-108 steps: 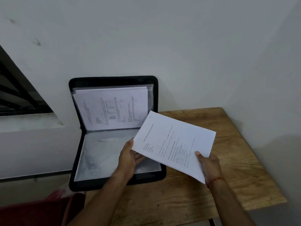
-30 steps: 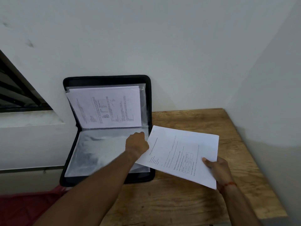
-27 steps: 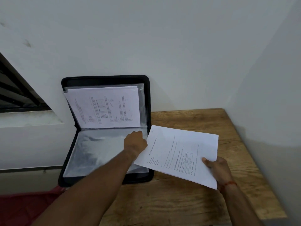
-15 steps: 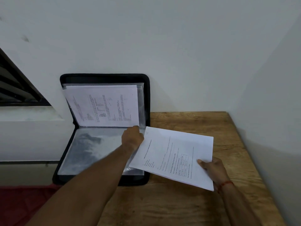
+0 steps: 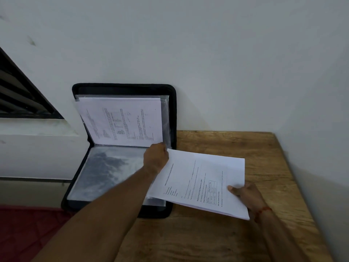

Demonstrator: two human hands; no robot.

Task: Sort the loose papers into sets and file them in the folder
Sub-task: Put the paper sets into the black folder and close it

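**Left hand (image 5: 155, 157) has gone up to the right edge of the clear sleeve (image 5: 105, 173)**

Just right of it, the paper set (image 5: 200, 178) points lengthwise at that edge, overlapping the black zip folder (image 5: 122, 88). The right hand (image 5: 245, 195) pinches its near right corner over the wooden table (image 5: 264, 157). The left hand's fingers are hidden, so its grip is unclear.

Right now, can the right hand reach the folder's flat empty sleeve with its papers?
Probably yes: the right hand holds the papers with their corner over the right edge of the sleeve; only the left hand, at that edge, is between.
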